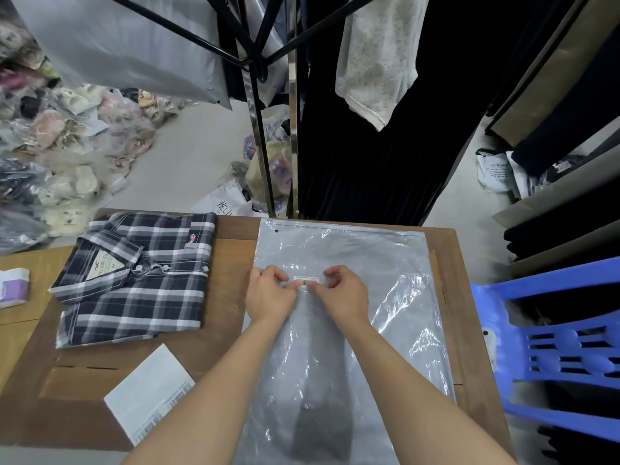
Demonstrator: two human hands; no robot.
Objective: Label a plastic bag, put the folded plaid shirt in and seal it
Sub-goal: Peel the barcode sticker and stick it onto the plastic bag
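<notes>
A frosted grey plastic bag [352, 250] lies flat on the brown table [231, 229], its zip edge at the far side. A small white barcode label [304, 281] sits on the bag's upper middle. My left hand [268, 295] and my right hand [342, 293] pinch the label's two ends from either side, fingertips against the bag. The folded navy-and-white plaid shirt [141, 280] lies on the table left of the bag, collar toward the left, untouched.
A white label backing sheet [147, 394] lies near the table's front left. A white and purple roll [13, 286] sits at the far left edge. A blue plastic chair [563, 344] stands to the right. Hanging dark garments and a metal rack rise behind the table.
</notes>
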